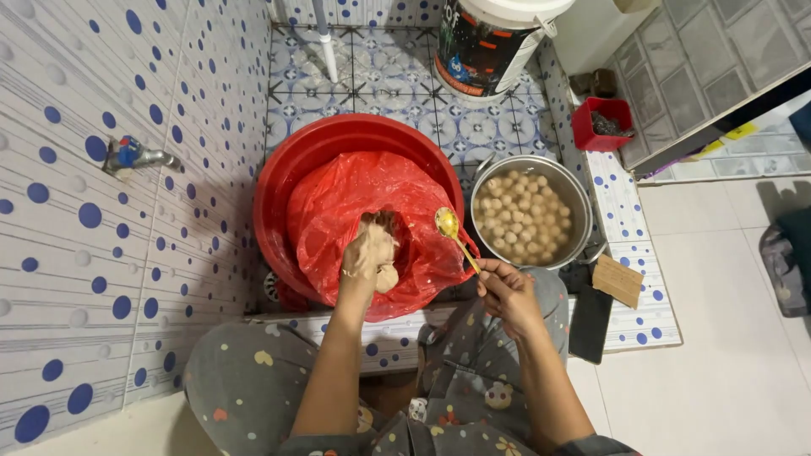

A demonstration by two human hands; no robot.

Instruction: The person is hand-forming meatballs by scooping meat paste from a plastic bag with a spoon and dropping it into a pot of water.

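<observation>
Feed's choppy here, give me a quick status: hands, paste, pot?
Left hand in red bag, fingers coated in paste. Right hand holds gold spoon. Pot of balls beside red basin. Nothing blocking.

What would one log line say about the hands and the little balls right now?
left hand: squeezing paste in red bag | right hand: holding gold spoon | metal pot: full of pale balls | red basin: under bag
</observation>
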